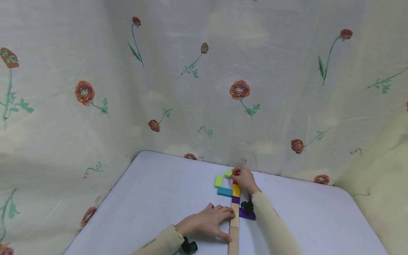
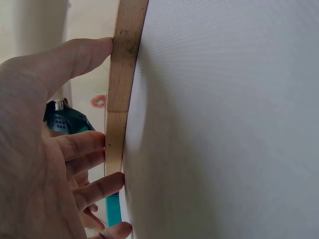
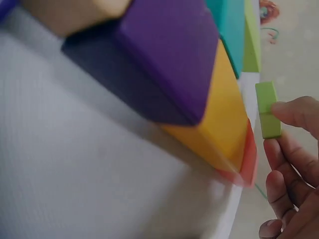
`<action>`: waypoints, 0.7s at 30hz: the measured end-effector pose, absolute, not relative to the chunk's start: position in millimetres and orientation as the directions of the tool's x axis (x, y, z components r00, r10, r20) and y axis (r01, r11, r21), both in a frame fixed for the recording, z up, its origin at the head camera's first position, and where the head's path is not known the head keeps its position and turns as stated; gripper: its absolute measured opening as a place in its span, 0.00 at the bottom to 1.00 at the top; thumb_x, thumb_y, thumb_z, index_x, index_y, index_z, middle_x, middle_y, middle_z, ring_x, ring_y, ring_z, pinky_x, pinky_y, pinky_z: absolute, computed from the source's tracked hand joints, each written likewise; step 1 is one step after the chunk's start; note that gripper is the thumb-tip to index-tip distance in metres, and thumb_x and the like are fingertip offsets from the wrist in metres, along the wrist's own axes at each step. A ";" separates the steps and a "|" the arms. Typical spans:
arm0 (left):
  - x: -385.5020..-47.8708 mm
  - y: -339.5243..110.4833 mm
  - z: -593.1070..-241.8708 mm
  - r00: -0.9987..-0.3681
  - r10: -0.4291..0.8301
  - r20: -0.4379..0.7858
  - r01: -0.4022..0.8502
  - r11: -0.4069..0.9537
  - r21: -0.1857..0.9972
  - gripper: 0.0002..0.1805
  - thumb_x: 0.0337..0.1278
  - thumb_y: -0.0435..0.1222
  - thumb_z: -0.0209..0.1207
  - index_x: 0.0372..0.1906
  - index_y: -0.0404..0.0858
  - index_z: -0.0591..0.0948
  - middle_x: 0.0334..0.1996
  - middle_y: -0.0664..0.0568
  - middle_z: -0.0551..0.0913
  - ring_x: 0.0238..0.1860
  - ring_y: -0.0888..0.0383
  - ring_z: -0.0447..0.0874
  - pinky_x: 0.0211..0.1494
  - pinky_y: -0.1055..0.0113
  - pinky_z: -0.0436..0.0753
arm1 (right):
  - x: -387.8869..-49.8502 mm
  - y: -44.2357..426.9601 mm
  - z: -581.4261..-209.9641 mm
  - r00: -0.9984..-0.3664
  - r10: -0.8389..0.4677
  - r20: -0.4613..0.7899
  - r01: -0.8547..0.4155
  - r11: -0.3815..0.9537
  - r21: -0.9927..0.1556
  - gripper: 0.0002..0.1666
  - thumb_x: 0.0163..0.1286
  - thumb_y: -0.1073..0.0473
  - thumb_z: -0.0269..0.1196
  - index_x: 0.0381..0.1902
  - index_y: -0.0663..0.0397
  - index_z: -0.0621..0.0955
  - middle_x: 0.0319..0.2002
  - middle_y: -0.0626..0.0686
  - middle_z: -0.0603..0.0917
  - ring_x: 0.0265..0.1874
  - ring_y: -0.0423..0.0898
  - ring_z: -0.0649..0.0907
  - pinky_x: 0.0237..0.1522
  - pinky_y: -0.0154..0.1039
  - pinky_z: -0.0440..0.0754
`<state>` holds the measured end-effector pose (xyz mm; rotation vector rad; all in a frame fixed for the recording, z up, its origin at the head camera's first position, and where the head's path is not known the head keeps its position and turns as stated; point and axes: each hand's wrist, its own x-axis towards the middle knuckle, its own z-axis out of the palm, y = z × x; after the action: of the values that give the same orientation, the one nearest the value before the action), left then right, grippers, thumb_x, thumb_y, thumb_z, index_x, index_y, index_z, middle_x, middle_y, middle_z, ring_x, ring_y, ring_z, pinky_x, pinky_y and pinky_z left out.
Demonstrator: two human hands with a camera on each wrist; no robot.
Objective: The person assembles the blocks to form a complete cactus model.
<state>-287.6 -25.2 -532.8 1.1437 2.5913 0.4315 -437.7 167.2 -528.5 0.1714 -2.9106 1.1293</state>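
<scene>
My left hand [image 1: 214, 220] is spread beside a row of plain wooden blocks [image 1: 234, 237], fingers extended. In the left wrist view, its thumb touches one wooden block [image 2: 122, 74] and other fingertips touch the adjoining one [image 2: 115, 144]. At the far end of the row, my right hand [image 1: 244, 179] pinches a small light green block [image 3: 269, 112] between thumb and fingers, close by the red block [image 1: 234, 181]. Beyond the wood, the row continues with a purple block [image 1: 235, 200] and a yellow block [image 1: 236, 190], then the red one.
Left of the row lie a teal block [image 1: 224, 192] and a longer light green block [image 1: 218, 181]. A purple piece [image 1: 247, 214] sits to its right, partly under my right forearm. The white table [image 1: 165, 187] ends at a flower-patterned curtain [image 1: 197, 92].
</scene>
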 end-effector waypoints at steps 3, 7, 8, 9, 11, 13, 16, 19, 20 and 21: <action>-287.7 -24.1 -533.8 -0.649 0.751 -0.120 0.673 0.641 0.370 0.41 0.53 0.69 0.51 0.71 0.57 0.64 0.71 0.64 0.62 0.69 0.60 0.63 0.61 0.52 0.68 | -437.1 164.7 -529.8 -0.993 -0.104 0.062 -0.119 0.760 -0.639 0.17 0.62 0.54 0.67 0.48 0.54 0.83 0.48 0.56 0.83 0.42 0.51 0.78 0.49 0.46 0.80; -288.1 -22.5 -534.9 -0.648 0.753 -0.116 0.678 0.639 0.363 0.41 0.53 0.69 0.51 0.70 0.57 0.64 0.71 0.64 0.62 0.68 0.60 0.64 0.60 0.52 0.68 | -435.2 162.5 -528.9 -0.993 -0.100 0.068 -0.120 0.793 -0.597 0.17 0.62 0.54 0.67 0.48 0.53 0.83 0.47 0.57 0.82 0.43 0.53 0.76 0.48 0.48 0.76; -288.2 -22.2 -535.1 -0.649 0.752 -0.116 0.679 0.641 0.359 0.41 0.53 0.70 0.51 0.70 0.57 0.64 0.71 0.64 0.62 0.68 0.60 0.64 0.60 0.52 0.68 | -434.8 161.9 -528.6 -0.993 -0.099 0.071 -0.122 0.798 -0.590 0.17 0.62 0.54 0.68 0.48 0.53 0.83 0.47 0.57 0.81 0.44 0.54 0.74 0.48 0.48 0.75; -288.1 -21.9 -535.1 -0.649 0.752 -0.116 0.680 0.641 0.356 0.41 0.53 0.70 0.51 0.70 0.57 0.64 0.71 0.64 0.62 0.68 0.60 0.64 0.60 0.52 0.69 | -434.3 161.4 -528.2 -0.992 -0.100 0.074 -0.125 0.804 -0.581 0.17 0.62 0.54 0.68 0.48 0.53 0.84 0.47 0.57 0.80 0.44 0.54 0.73 0.48 0.48 0.74; -287.8 -21.6 -534.5 -0.650 0.751 -0.116 0.681 0.644 0.349 0.41 0.53 0.70 0.52 0.70 0.57 0.65 0.70 0.64 0.63 0.68 0.60 0.64 0.60 0.52 0.69 | -433.5 160.2 -527.5 -0.991 -0.105 0.078 -0.130 0.815 -0.564 0.18 0.62 0.54 0.68 0.49 0.53 0.84 0.46 0.58 0.79 0.45 0.55 0.72 0.48 0.48 0.72; -287.5 -21.6 -533.7 -0.651 0.750 -0.116 0.682 0.645 0.346 0.41 0.53 0.69 0.52 0.70 0.57 0.65 0.70 0.64 0.63 0.68 0.60 0.64 0.60 0.52 0.69 | -433.0 159.1 -527.1 -0.991 -0.107 0.077 -0.132 0.821 -0.556 0.18 0.62 0.53 0.68 0.49 0.53 0.84 0.47 0.57 0.79 0.46 0.55 0.71 0.48 0.48 0.71; -286.9 -22.0 -532.5 -0.651 0.750 -0.117 0.681 0.645 0.345 0.41 0.53 0.69 0.52 0.70 0.56 0.65 0.71 0.64 0.63 0.68 0.60 0.64 0.60 0.52 0.69 | -432.2 157.6 -525.9 -0.993 -0.105 0.061 -0.121 0.815 -0.566 0.19 0.62 0.54 0.67 0.51 0.53 0.84 0.47 0.57 0.79 0.46 0.55 0.71 0.48 0.47 0.71; -286.8 -23.0 -532.1 -0.652 0.748 -0.121 0.678 0.648 0.347 0.41 0.53 0.69 0.52 0.70 0.56 0.65 0.71 0.64 0.62 0.68 0.60 0.64 0.61 0.50 0.69 | -432.4 156.4 -524.9 -0.992 -0.110 0.059 -0.123 0.813 -0.569 0.18 0.64 0.54 0.66 0.51 0.52 0.84 0.48 0.56 0.79 0.47 0.54 0.70 0.48 0.48 0.70; -286.9 -23.5 -532.1 -0.654 0.747 -0.123 0.677 0.650 0.345 0.41 0.53 0.69 0.52 0.70 0.56 0.65 0.71 0.64 0.62 0.68 0.60 0.64 0.61 0.50 0.69 | -432.4 156.1 -524.5 -0.992 -0.113 0.062 -0.128 0.813 -0.567 0.18 0.64 0.54 0.66 0.51 0.52 0.84 0.48 0.56 0.80 0.47 0.54 0.70 0.48 0.48 0.69; -286.9 -24.1 -532.1 -0.655 0.745 -0.125 0.675 0.652 0.344 0.41 0.53 0.70 0.52 0.70 0.56 0.65 0.71 0.64 0.62 0.68 0.60 0.64 0.61 0.50 0.69 | -432.6 155.7 -524.0 -0.990 -0.119 0.074 -0.140 0.816 -0.561 0.17 0.64 0.55 0.65 0.50 0.51 0.84 0.47 0.55 0.80 0.47 0.54 0.70 0.49 0.48 0.69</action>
<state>-286.9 -24.1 -532.1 1.1475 2.6163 0.3927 -432.6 155.7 -524.0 0.2118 -2.9591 0.9193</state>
